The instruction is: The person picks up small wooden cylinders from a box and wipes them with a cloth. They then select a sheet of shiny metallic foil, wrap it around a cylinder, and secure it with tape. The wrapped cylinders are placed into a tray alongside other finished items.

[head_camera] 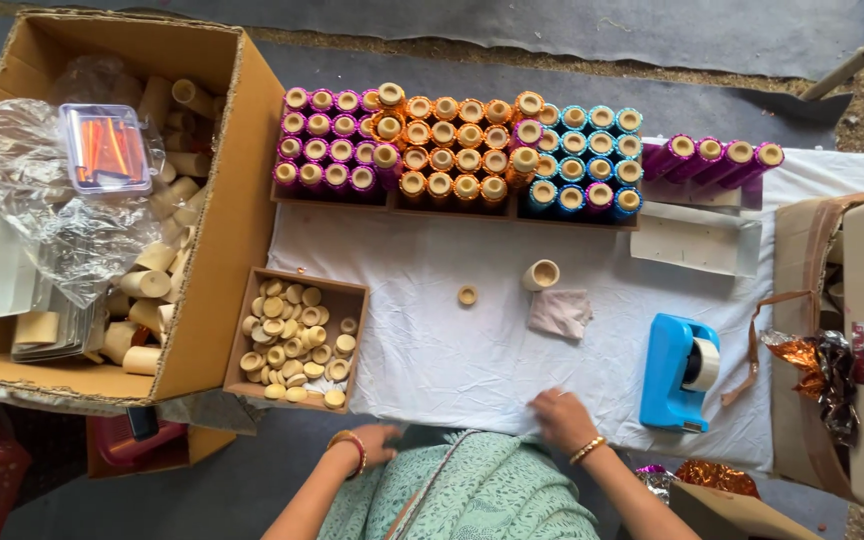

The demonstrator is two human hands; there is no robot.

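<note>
Both hands down at the near edge of my white cloth, nothing gripped.

My right hand (562, 417) lies flat with fingers spread on the white cloth (452, 350); my left hand (377, 441) is curled by the cloth's edge, can't tell if it holds anything. Just past my left fingers sits the small box of plain caps (294, 340), and the blue tape dispenser (679, 372) is beside my right ones. Further out lie a loose cap (467, 295), a bare tube (541, 274), then rows of wrapped tubes (462, 150).

A blue tape dispenser (679, 372) sits near foil-wrapped tubes (462, 150) in trays.
</note>
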